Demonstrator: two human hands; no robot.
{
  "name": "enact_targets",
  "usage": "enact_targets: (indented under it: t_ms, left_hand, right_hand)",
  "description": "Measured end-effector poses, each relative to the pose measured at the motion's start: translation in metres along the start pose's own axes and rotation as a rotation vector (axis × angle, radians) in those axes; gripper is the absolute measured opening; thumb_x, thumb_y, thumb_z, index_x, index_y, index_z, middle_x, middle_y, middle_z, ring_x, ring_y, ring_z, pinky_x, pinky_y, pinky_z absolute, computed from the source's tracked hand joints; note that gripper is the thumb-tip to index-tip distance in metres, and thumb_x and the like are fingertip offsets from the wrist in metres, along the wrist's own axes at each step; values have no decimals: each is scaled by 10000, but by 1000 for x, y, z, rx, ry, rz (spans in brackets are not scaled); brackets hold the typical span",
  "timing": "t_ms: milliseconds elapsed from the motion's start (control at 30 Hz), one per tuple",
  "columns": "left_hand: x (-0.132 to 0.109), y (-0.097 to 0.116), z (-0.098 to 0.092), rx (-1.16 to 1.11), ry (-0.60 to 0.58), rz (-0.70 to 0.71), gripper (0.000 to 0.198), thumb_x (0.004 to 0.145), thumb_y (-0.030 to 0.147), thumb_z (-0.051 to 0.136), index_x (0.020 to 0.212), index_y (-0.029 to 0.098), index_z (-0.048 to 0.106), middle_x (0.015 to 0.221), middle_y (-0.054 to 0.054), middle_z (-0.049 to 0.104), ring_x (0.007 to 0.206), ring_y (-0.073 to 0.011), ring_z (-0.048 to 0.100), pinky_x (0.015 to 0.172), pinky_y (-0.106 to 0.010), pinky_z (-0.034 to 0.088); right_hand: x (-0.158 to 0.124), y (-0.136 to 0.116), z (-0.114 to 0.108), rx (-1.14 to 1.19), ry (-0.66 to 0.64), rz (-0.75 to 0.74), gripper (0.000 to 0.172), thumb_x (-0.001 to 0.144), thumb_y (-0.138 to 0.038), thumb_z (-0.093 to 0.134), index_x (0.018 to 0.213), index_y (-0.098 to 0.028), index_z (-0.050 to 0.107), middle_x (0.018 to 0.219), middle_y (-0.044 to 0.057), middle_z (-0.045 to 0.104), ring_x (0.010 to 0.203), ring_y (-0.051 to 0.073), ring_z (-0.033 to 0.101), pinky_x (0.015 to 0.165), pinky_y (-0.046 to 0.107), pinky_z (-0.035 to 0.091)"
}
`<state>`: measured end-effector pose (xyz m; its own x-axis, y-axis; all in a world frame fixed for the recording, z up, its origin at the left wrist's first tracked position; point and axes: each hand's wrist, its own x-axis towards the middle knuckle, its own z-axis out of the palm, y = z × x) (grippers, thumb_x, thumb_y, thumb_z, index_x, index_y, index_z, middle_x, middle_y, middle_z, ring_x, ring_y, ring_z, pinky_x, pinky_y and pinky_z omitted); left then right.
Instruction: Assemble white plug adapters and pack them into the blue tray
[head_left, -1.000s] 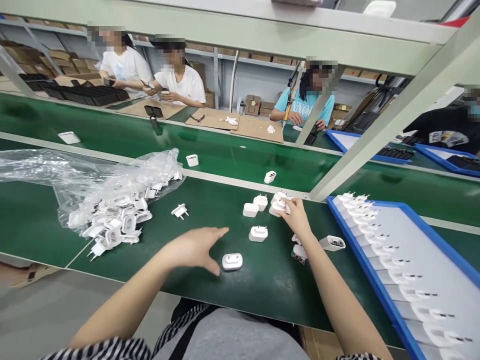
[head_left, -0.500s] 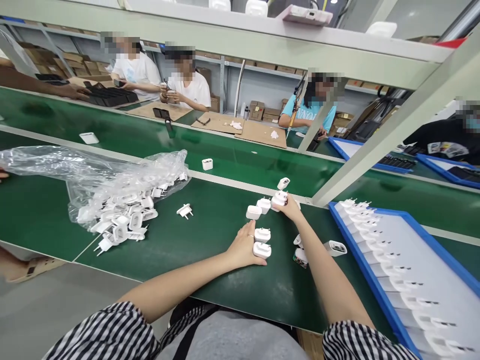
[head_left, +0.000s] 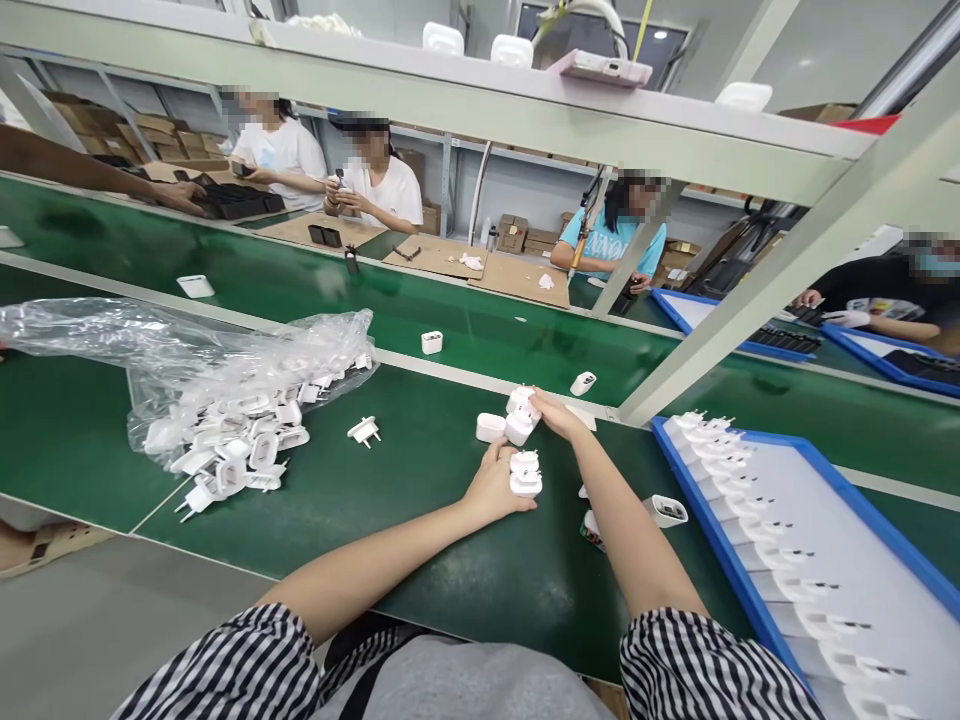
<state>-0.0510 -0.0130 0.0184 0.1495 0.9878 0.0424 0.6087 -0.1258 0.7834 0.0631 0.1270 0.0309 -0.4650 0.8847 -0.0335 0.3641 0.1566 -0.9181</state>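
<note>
My left hand is curled around two white plug chargers, which stand side by side on the green bench. Just beyond it, my right hand grips white plug chargers from the right, its fingertips partly hidden behind them. A white piece without visible pins lies at their left. Under my right forearm, a small part with a circuit board is partly covered. To the right of that forearm lies an open white charger housing. A loose white pin cap rests farther left.
A clear plastic bag spills many white pin caps at left. A blue-edged tray with a row of chargers stands at right. Housings sit on the green belt. A slanted post rises ahead; co-workers sit opposite.
My right hand has moved left and nearer with its charger, against another one. The two chargers at my left hand are now closer together. Housings on the belt have shifted right.
</note>
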Motion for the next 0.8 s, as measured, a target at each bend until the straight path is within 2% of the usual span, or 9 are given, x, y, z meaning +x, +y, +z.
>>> enact_targets:
  t_ms: [67, 133, 200, 267, 333, 533, 667, 800]
  left_hand:
    - [1, -1, 0, -3, 9, -25, 718, 421, 330, 667, 1040, 106, 380, 1143, -118, 383, 1204, -237, 88, 964, -309, 203]
    - [3, -3, -1, -13, 30, -85, 882, 406, 346, 671, 1142, 75, 267, 1256, -160, 233, 1212, -241, 38, 969, -318, 187]
    - [6, -5, -4, -24, 39, -130, 1046, 397, 361, 671, 1216, 61, 94, 1299, -190, 114, 1208, -254, 71, 969, -348, 170]
    - [11, -7, -6, -22, 15, -124, 1123, 411, 372, 660, 1231, 70, -46, 1300, -191, 132, 1198, -259, 131, 972, -395, 121]
    - [16, -8, -8, -3, -15, -94, 1128, 432, 372, 646, 1228, 94, -104, 1296, -172, 175, 1189, -257, 168, 966, -435, 74]
    - [20, -7, -5, 41, -42, -74, 1042, 479, 376, 607, 1234, 132, -69, 1310, -145, 162, 1183, -241, 197, 962, -440, 57]
    - [22, -6, -4, 58, -56, -83, 1030, 467, 400, 610, 1238, 131, -18, 1304, -142, 184, 1188, -245, 181, 962, -435, 49]
    - [23, -4, -3, 83, -53, -84, 1048, 458, 399, 621, 1237, 129, -27, 1303, -155, 177, 1182, -244, 199, 958, -426, 71]
  right_hand:
    - [0, 0, 6, 89, 8, 19, 325, 756, -384, 348, 971, -192, 497, 1012, 44, 553, 942, 141, 490, 804, 289, 380]
    - [-2, -1, 13, 176, 10, 40, 356, 768, -409, 311, 975, -184, 495, 996, 51, 561, 927, 144, 502, 796, 284, 388]
    - [-6, -4, 19, 247, 16, 58, 362, 760, -422, 324, 982, -190, 491, 995, 50, 563, 917, 147, 510, 792, 280, 394]
    - [-11, -7, 26, 308, 26, 74, 358, 744, -429, 355, 989, -203, 487, 1013, 44, 557, 923, 150, 509, 790, 280, 398]
    - [-16, -10, 31, 361, 43, 91, 384, 745, -458, 327, 991, -208, 486, 1026, 46, 551, 934, 153, 505, 779, 284, 406]
    - [-18, -16, 39, 467, 135, 135, 550, 734, -566, 159, 957, -199, 502, 982, 56, 573, 919, 156, 517, 720, 261, 430]
    - [-7, -13, 38, 547, 156, 195, 498, 686, -578, 299, 813, -169, 555, 786, 58, 620, 775, 170, 565, 636, 258, 439]
    - [2, -9, 44, 583, 241, 194, 422, 658, -544, 383, 709, -160, 547, 624, 34, 604, 663, 160, 569, 587, 248, 427]
